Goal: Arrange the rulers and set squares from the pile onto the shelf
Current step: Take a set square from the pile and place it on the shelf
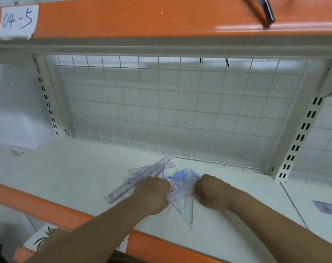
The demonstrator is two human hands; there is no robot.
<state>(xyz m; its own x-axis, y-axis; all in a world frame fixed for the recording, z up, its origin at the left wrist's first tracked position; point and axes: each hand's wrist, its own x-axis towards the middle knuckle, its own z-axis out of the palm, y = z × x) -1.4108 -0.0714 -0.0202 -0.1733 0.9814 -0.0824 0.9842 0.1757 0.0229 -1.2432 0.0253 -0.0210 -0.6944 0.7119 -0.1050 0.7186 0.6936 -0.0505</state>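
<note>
Both bare arms reach in over the orange front edge of the white shelf (70, 173), forearms angled toward the middle, wrists bent down. The left hand (151, 194) sits knuckles-up, fingers curled under and out of sight, pressing onto the near end of the pile (172, 185). The right hand (211, 190) mirrors it just across, also balled with the fingers tucked beneath; whether either hand has actually pinched a piece or is only resting on the plastic, I cannot tell.

Between and under the two hands lies the heap of clear plastic. Long rulers (140, 179) fan out to the left and back from the left hand, overlapping, their far tips pointing toward the wire grid back panel (180, 103). Set squares (186, 207) sit in the gap between the hands, one long point poking toward the front edge, blue and pink printing showing through near the top of the stack.

Off to the far right, well apart, one more flat purple-tinted piece (327, 207) lies alone on the shelf. Up top left, a paper label (17, 21) reads 04-5.
</note>
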